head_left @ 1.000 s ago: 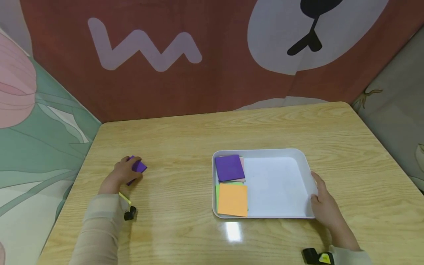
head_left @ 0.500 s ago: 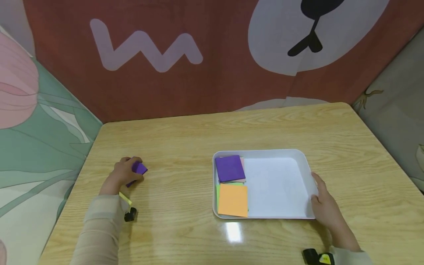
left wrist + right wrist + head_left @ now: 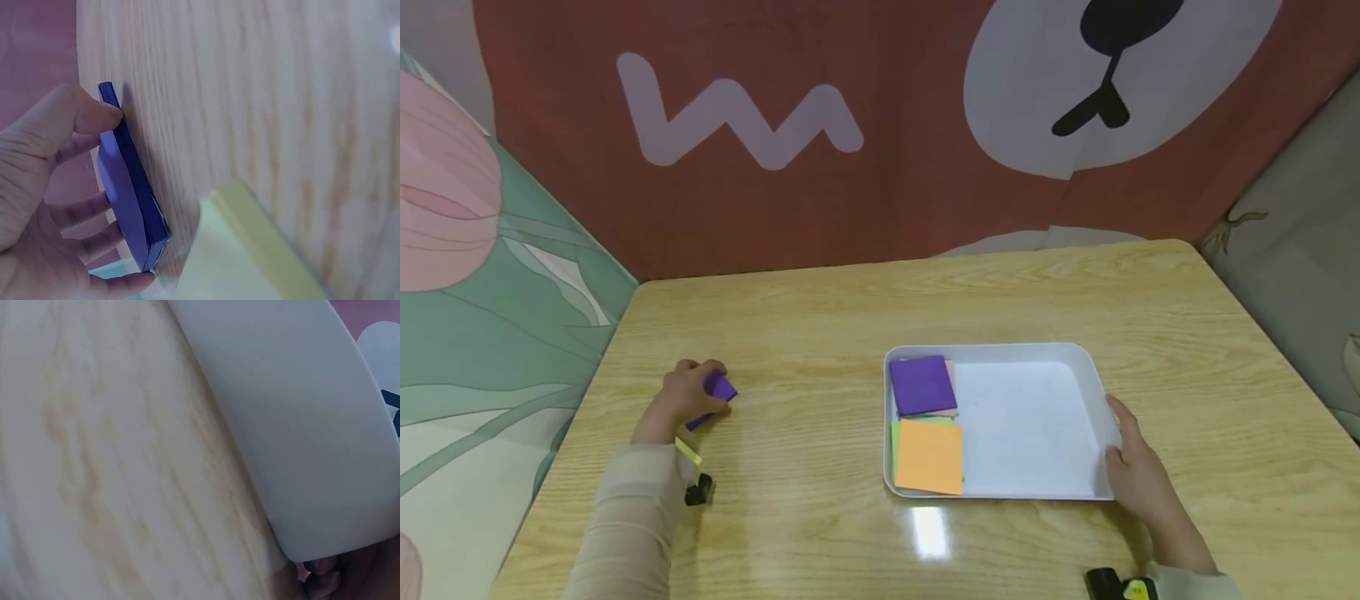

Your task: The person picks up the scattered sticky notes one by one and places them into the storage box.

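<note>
Leftward of the white tray [image 3: 1097,392], the left hand [image 3: 688,396] pinches a purple note pad [image 3: 718,390] on the table [image 3: 820,325]. Inside the tray lie a purple square [image 3: 921,385] and an orange square [image 3: 928,455]; the right hand [image 3: 1138,475] apparently grips its right rim.

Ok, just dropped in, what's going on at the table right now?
A person works at a wooden table. The left hand pinches a purple pad of paper squares, held on edge out on the tabletop. The right hand grips the right rim of a white tray. Inside the tray, along its left side, lie a purple stack and an orange stack; the rest of the tray floor is bare.
</note>
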Demonstrator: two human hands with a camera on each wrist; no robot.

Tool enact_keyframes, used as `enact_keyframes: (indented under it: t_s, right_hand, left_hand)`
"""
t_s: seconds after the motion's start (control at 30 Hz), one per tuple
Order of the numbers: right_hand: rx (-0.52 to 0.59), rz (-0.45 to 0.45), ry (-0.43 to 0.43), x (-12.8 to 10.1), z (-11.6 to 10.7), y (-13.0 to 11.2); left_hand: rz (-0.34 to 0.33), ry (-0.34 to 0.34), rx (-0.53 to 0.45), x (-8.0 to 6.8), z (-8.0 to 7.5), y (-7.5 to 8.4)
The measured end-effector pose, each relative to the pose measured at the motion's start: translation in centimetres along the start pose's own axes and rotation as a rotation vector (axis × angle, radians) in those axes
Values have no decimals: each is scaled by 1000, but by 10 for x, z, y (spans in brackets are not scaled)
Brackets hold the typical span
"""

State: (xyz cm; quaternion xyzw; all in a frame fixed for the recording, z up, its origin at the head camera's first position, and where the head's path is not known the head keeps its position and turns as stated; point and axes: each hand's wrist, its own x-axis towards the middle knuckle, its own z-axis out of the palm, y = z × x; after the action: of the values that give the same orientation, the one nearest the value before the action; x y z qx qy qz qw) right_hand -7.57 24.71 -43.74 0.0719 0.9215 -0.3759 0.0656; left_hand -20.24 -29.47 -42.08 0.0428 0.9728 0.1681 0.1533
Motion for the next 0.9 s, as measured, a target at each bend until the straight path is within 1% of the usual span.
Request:
enact_keyframes:
  t_s: [0.13, 0.2, 0.27, 0.63, 0.8, 0.9]
  right_hand:
    - [7, 9, -1, -1, 0, 0]
    - [9, 9, -1, -1, 0, 0]
    - [9, 9, -4, -1, 0, 0]
    - [-3, -9, 3, -2, 0, 0]
    - [-4, -19, 9, -1, -1, 0]
    - [-5, -42, 27, -1, -1, 1]
  left_hand:
    - [31, 29, 27, 0, 0, 1]
    - [50, 45, 33, -1, 0, 2]
    - [55, 54, 27, -2, 0, 3]
    - [0, 50, -36, -3, 3, 6]
    - [-7, 47, -61, -5, 4, 7]
    - [0, 44, -72, -7, 3, 10]
